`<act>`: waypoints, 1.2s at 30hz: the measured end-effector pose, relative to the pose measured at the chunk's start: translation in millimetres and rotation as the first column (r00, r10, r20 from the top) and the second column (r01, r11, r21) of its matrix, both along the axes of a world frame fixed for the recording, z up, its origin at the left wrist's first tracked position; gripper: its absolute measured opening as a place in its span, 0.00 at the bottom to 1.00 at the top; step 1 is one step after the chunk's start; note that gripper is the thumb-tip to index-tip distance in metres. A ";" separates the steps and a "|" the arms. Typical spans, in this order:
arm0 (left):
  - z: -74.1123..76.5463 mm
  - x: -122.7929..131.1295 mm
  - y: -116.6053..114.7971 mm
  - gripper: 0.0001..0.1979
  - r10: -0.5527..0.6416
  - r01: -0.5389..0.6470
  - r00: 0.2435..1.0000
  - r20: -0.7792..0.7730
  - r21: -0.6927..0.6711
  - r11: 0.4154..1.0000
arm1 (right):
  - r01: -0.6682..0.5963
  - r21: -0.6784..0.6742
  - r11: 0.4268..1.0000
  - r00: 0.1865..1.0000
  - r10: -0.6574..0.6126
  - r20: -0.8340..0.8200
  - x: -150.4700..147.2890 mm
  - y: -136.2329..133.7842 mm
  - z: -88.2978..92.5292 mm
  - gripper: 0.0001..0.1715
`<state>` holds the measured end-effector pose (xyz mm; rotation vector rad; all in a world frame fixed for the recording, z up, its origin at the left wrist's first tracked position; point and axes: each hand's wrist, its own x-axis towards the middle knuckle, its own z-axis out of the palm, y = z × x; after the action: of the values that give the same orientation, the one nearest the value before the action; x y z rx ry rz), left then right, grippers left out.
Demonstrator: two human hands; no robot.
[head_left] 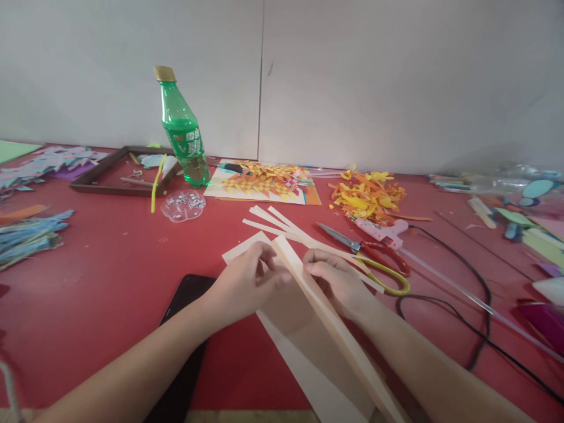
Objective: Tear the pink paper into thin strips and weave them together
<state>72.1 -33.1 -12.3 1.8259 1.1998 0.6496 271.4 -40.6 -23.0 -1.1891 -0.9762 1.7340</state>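
Observation:
A long sheet of cream paper [317, 346] lies slanted in front of me, its right long edge raised in a narrow fold. My right hand [337, 282] pinches that folded edge near its far end, thumb against bent fingers. On the left side of the fold, my left hand [249, 276] rests over the sheet with fingers loosely bent and thumb apart from them. Several cut paper strips [282, 226] fan out just beyond both hands. Scissors [374, 258] with red and yellow handles lie beside the right hand. A black phone-like slab [189, 299] is partly under my left forearm.
A green bottle [185, 135] stands at the back near a brown frame [106, 187] and a clear dish of small pieces [184, 205]. Yellow-orange paper scraps [368, 197] lie behind a pink glue gun [383, 232], whose black cord [480, 282] loops across the right side.

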 end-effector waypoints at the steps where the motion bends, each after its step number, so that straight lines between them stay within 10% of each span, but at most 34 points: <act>1: 0.9 0.5 0.2 0.15 0.038 -0.034 0.993 0.111 -0.042 0.999 | -0.028 0.021 0.999 0.999 0.028 0.025 0.0 -0.2 0.6 0.09; 10: 2.4 1.0 2.1 0.12 0.101 -0.053 0.972 0.211 -0.220 0.974 | -0.298 0.256 0.919 0.927 0.216 0.305 -4.4 -5.1 2.6 0.07; 16: 11.8 6.1 -0.4 0.11 -0.018 0.117 0.949 0.314 -0.302 0.946 | -0.268 0.275 0.923 0.946 0.198 0.256 -5.9 -3.9 1.5 0.11; 22: 9.1 6.8 0.9 0.09 0.154 0.002 0.916 0.370 -0.387 0.922 | -0.191 0.276 0.942 0.962 0.123 0.245 -6.3 -3.1 5.4 0.14; 36: 6.9 7.9 -3.3 0.08 -0.042 0.129 0.964 0.262 -0.323 0.937 | -0.148 0.300 0.943 0.972 0.082 0.222 -4.2 -3.9 3.1 0.10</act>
<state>80.0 -36.4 -5.4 1.4509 0.9867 0.5657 267.2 -44.4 -19.9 -1.1341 -1.4160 1.4895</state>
